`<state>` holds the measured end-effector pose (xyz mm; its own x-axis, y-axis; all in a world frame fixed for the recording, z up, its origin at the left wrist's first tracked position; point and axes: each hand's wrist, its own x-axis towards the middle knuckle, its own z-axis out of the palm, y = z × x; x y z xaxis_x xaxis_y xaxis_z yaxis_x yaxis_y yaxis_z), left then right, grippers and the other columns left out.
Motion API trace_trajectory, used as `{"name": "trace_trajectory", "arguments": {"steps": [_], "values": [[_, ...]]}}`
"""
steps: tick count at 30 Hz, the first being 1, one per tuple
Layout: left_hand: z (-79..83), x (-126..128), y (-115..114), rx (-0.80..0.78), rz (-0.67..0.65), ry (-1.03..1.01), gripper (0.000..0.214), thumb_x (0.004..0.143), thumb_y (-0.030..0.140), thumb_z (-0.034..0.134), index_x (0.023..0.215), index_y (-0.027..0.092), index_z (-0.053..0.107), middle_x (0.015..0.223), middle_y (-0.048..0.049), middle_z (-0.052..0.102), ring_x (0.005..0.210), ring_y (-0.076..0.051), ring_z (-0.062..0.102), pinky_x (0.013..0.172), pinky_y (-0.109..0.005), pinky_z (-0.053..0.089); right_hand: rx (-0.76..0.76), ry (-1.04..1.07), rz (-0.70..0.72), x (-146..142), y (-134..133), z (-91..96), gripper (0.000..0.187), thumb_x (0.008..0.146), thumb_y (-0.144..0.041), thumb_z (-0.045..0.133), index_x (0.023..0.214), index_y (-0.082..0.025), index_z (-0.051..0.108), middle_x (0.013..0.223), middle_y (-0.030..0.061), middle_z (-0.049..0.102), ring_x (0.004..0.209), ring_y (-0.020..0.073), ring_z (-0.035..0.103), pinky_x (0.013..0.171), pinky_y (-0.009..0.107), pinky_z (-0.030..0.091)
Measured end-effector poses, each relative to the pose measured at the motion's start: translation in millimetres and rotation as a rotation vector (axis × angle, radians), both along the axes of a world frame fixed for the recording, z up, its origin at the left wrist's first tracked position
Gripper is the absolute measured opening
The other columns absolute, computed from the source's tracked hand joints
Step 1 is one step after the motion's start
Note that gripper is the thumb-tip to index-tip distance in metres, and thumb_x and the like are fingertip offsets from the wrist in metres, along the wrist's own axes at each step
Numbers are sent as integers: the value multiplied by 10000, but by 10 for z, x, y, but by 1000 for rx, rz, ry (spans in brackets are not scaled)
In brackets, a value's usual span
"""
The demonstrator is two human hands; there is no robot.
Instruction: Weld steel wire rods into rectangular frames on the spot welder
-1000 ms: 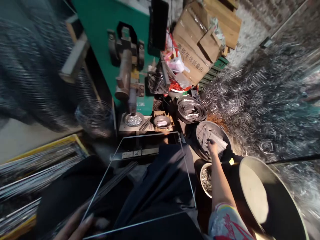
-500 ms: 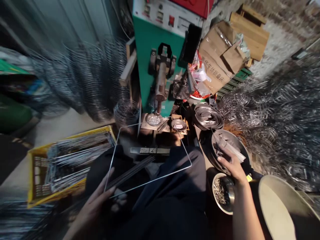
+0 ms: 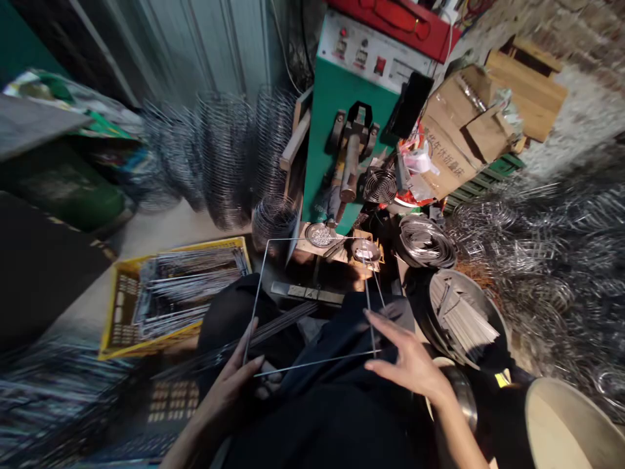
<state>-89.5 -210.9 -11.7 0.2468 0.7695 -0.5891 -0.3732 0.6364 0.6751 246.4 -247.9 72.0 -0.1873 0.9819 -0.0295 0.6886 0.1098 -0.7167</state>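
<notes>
A rectangular wire frame [image 3: 319,360] is spread over my lap. My left hand [image 3: 241,361] grips its near left corner, thumb on one side and fingers beneath. At the frame's right side is my right hand [image 3: 407,355], thumb and index finger apart. A thin metal strip [image 3: 379,286] sticks out forward from its fingers, which are partly blurred; the exact grip is hidden. Right of this hand, flat metal strips [image 3: 463,319] lie in a round pan [image 3: 495,306]. Several straight rods [image 3: 283,324] lie across my left thigh.
Ahead stands a green machine [image 3: 325,130] with a metal arm [image 3: 349,169] above a small dish of bright bits [image 3: 321,235]. A yellow crate [image 3: 110,312] of wire pieces is at left. Coiled strip [image 3: 424,241], a steel bowl [image 3: 463,391] and a large pale container [image 3: 551,417] are at right.
My right hand has come left from the pan of strips to the wire frame's right side, bringing a thin strip. My left hand still holds the frame. The view has shifted left.
</notes>
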Motion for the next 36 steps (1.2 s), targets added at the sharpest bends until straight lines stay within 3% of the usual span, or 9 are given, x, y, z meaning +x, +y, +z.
{"name": "trace_trajectory", "arguments": {"steps": [5, 11, 21, 23, 25, 28, 31, 33, 36], "values": [[56, -14, 25, 14, -47, 4, 1185, 649, 357, 849, 1580, 357, 115, 607, 16, 682, 515, -218, 655, 467, -259, 508, 8, -72, 39, -198, 39, -302, 842, 787, -348, 784, 1521, -325, 373, 1521, 32, 446, 1389, 296, 445, 1160, 489, 395], [56, -14, 41, 18, -98, 57, 1165, 644, 346, 856, 1565, 405, 147, 644, 21, 690, 568, -218, 680, 518, -262, 538, 5, -51, 41, -251, 8, -447, 879, 794, -355, 776, 1544, -320, 319, 1554, 21, 398, 1411, 253, 420, 1177, 432, 378], [-165, 190, -50, 104, -236, -120, 1034, 803, 288, 739, 1570, 339, 47, 879, -78, 739, 773, -247, 715, 633, -295, 548, 90, 6, -169, -275, -165, -969, 777, 822, -349, 724, 1520, -275, 392, 1504, 50, 478, 1373, 248, 474, 1159, 427, 405], [-239, 229, 98, 108, -223, -169, 1046, 747, 202, 764, 1550, 320, 104, 999, -107, 735, 828, -244, 714, 672, -309, 563, 126, 0, -192, -259, -216, -1051, 749, 827, -330, 712, 1510, -253, 415, 1481, 59, 506, 1353, 244, 499, 1151, 416, 417], [-294, 229, 396, 123, -141, -159, 963, 707, 120, 744, 1497, 289, 220, 987, -102, 736, 697, -196, 697, 609, -283, 559, 156, 4, -172, -215, -260, -1069, 731, 831, -314, 701, 1504, -237, 425, 1480, 61, 506, 1344, 240, 509, 1146, 401, 425], [-310, 179, 1035, 48, 80, -107, 425, 782, 80, 617, 1178, 177, 498, 695, -11, 674, 402, -69, 503, 405, -144, 405, 215, 20, -178, -90, -284, -1009, 686, 840, -301, 692, 1482, -231, 461, 1459, 60, 530, 1316, 242, 539, 1136, 400, 438], [-271, 124, 1600, 33, 85, -51, 29, 888, 120, 521, 881, 148, 526, 510, 45, 535, 314, -36, 387, 332, -106, 303, 284, 16, -256, 91, -204, -938, 654, 842, -307, 695, 1459, -234, 492, 1432, 60, 557, 1296, 259, 558, 1135, 426, 440], [-236, 93, 1778, 33, 42, -4, 55, 877, 96, 544, 837, 134, 539, 492, 29, 548, 299, -54, 423, 319, -121, 330, 318, -8, -278, 243, -74, -911, 627, 843, -321, 692, 1439, -231, 518, 1415, 64, 573, 1281, 268, 570, 1132, 436, 442], [-179, 10, 1697, 49, -135, 119, 136, 795, 71, 655, 918, 92, 601, 655, -97, 703, 388, -154, 602, 324, -182, 420, 329, -37, -328, 515, 183, -878, 590, 839, -353, 688, 1394, -193, 569, 1334, 86, 639, 1195, 280, 632, 1052, 430, 514]]}}
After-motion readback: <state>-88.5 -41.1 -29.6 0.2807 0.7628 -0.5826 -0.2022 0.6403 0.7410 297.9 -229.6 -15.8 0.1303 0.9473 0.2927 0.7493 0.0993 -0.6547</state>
